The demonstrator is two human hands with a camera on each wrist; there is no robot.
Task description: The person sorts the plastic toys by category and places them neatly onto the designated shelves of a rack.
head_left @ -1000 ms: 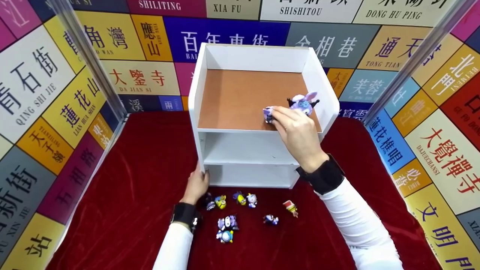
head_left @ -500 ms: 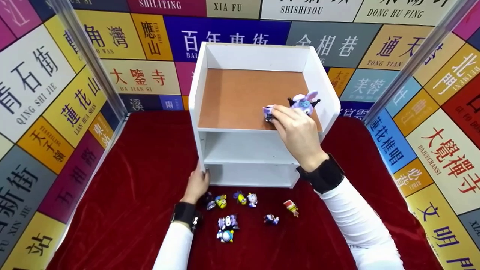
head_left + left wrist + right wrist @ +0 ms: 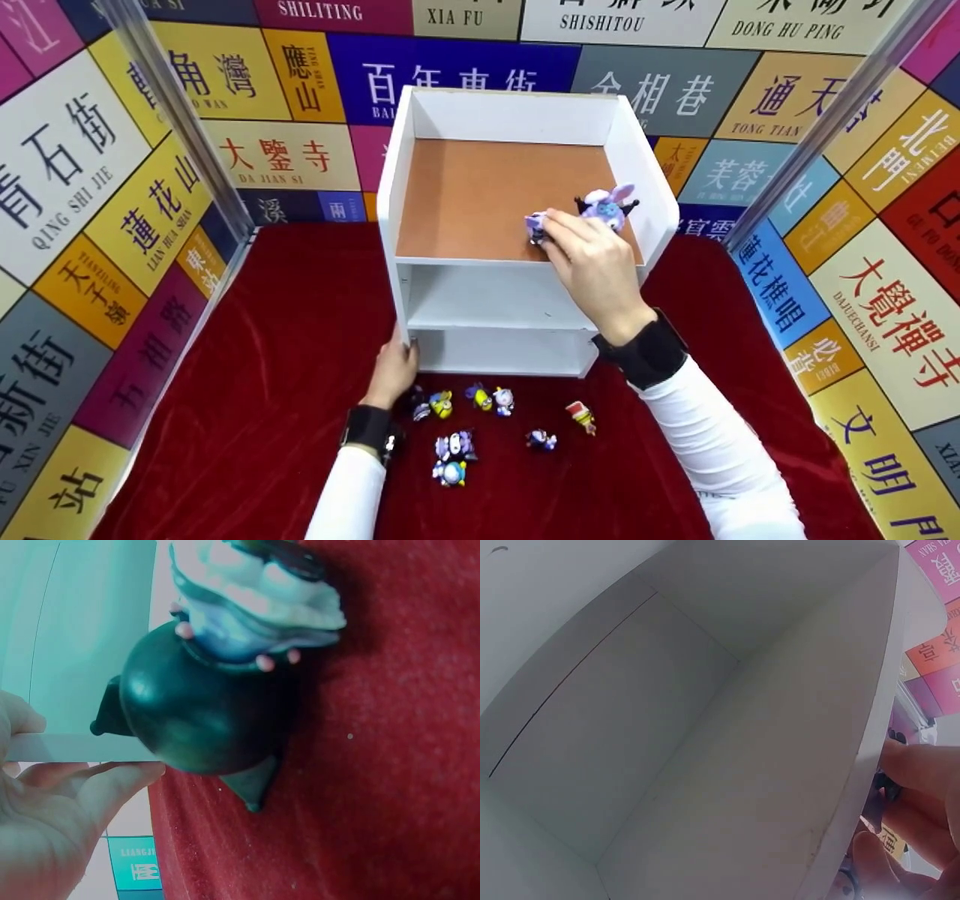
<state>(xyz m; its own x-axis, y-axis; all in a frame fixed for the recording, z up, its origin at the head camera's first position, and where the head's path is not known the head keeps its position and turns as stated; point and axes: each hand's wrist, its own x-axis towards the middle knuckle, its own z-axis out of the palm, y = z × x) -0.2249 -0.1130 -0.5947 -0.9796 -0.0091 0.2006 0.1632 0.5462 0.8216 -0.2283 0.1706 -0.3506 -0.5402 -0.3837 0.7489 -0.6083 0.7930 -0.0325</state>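
Only head view: brown shelf (image 3: 480,191) | right hand (image 3: 598,266) pinches figurine (image 3: 535,229) | left hand (image 3: 49,821) grips panel (image 3: 82,748)

The head view centres on a white shelf (image 3: 487,296) with a brown top board (image 3: 472,187), at whose right show a purple-and-dark figurine (image 3: 535,229) and a lilac, pale-blue and black toy (image 3: 604,206). On the deep red cloth (image 3: 277,322), lower centre, are a yellow-and-blue toy (image 3: 441,405) and a red-and-yellow toy (image 3: 581,415). White sleeves (image 3: 720,450) meet black wristbands (image 3: 649,352) below a patchwork wall (image 3: 277,157) of yellow, blue, magenta, grey and cream blocks, patterned with black, white and red lettering.
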